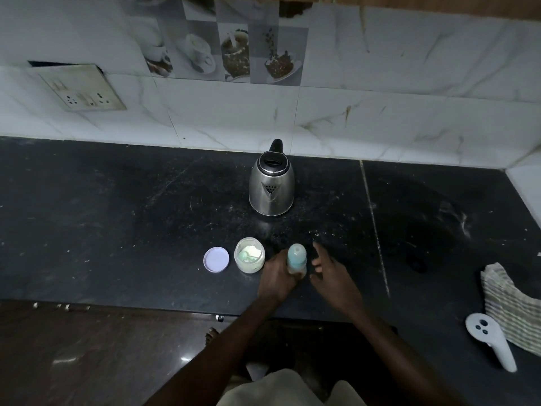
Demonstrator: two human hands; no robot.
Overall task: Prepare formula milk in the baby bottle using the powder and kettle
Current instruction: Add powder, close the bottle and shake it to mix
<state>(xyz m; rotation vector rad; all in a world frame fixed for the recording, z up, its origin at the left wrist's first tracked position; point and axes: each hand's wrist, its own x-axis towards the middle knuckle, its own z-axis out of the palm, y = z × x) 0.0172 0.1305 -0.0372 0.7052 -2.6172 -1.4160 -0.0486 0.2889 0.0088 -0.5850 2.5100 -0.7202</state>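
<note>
A baby bottle (296,257) with a pale blue cap stands upright on the black counter (117,215), near its front edge. My left hand (278,278) is wrapped around the bottle's lower body. My right hand (330,272) hovers just to the right of the bottle, fingers spread, holding nothing. Left of the bottle sits an open jar of white powder (249,254) with a green scoop inside. Its lilac lid (216,259) lies flat further left. A steel kettle (271,186) stands behind them with its lid up and spout facing me.
A folded striped cloth (509,306) and a white controller-like handle (491,338) lie at the counter's right front. A wall socket plate (83,89) sits on the tiled backsplash at the left. The counter edge runs just below my hands.
</note>
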